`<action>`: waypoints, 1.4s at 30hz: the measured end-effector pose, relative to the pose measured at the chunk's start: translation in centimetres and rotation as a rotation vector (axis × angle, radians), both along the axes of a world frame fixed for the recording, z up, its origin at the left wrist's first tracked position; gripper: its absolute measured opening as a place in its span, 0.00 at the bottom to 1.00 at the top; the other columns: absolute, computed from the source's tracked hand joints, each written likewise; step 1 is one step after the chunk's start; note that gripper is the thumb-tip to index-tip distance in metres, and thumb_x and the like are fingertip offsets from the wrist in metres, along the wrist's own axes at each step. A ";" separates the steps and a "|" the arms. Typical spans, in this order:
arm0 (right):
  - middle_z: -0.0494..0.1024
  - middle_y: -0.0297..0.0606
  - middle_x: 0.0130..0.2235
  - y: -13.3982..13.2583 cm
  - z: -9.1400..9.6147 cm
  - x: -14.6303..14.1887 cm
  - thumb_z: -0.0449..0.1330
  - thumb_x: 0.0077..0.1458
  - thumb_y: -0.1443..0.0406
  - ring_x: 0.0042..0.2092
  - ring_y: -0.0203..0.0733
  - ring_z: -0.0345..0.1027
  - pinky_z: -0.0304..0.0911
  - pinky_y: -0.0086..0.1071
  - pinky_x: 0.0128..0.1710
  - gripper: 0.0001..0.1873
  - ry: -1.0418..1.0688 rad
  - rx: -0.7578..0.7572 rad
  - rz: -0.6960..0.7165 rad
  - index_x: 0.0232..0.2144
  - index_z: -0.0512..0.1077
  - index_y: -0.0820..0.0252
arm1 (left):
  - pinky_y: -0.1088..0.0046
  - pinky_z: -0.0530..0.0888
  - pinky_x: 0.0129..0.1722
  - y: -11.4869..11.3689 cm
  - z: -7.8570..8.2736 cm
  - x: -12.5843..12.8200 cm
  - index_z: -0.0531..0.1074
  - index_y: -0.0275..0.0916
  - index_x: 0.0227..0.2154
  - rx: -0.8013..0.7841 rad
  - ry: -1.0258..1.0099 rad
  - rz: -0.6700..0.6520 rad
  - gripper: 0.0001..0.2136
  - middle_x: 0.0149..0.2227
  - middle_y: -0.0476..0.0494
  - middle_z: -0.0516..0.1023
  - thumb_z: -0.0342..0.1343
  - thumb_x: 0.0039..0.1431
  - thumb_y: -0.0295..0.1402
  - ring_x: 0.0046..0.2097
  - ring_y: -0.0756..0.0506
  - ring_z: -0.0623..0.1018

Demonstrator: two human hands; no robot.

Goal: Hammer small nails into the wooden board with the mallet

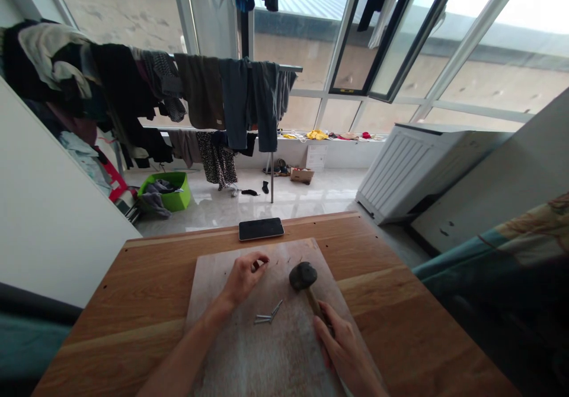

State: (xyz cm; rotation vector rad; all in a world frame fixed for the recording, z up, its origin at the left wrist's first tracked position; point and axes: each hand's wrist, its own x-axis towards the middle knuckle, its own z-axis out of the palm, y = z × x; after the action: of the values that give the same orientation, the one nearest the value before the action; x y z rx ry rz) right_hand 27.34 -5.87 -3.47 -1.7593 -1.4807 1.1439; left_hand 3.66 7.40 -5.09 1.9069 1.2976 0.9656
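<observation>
My left hand [244, 277] rests on a pale wooden board [222, 349], its fingertips pinched together on something too small to name, perhaps a nail. My right hand [344, 349] is wrapped round the wooden handle of a hammer [304, 277], whose dark head hovers just right of the left fingertips. A few loose nails [268, 315] lie on the board between my two hands. The board lies on a brown wooden table [146, 302].
A black phone [261, 229] lies at the table's far edge. Beyond are a clothes rack with hanging garments [231, 101], a green basket [171, 191], a white radiator cover [413, 166] and a patterned cloth [511, 249] at the right.
</observation>
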 end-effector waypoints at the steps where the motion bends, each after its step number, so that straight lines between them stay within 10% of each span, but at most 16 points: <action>1: 0.71 0.31 0.19 0.1 0.0 0.0 0.48 0.63 0.49 0.20 0.42 0.67 0.63 0.31 0.22 0.31 -0.009 -0.001 0.002 0.55 0.69 0.65 | 0.76 0.72 0.32 0.0 0.1 0.0 0.76 0.39 0.34 -0.006 0.005 0.002 0.06 0.28 0.50 0.78 0.55 0.59 0.31 0.27 0.51 0.73; 35: 0.67 0.26 0.24 3.5 1.3 -3.8 0.51 0.61 0.52 0.16 0.29 0.58 0.54 0.23 0.13 0.24 0.178 0.079 0.027 0.50 0.68 0.63 | 0.75 0.70 0.32 0.0 -0.3 0.3 0.76 0.40 0.33 -0.020 0.059 0.031 0.06 0.30 0.49 0.80 0.54 0.58 0.30 0.28 0.50 0.74; 42: 0.70 0.30 0.25 3.9 1.3 -4.5 0.50 0.61 0.50 0.17 0.31 0.60 0.58 0.23 0.15 0.27 0.125 0.120 0.041 0.52 0.68 0.64 | 0.77 0.70 0.29 0.1 -0.6 0.3 0.72 0.41 0.47 -0.035 -0.032 0.024 0.16 0.33 0.50 0.81 0.55 0.55 0.26 0.26 0.51 0.75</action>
State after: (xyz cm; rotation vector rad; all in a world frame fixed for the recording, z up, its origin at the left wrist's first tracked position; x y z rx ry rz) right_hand 22.81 -1.93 -2.15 -1.5550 -1.4851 1.1392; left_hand 4.00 7.54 -5.66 1.8462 1.3139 0.9752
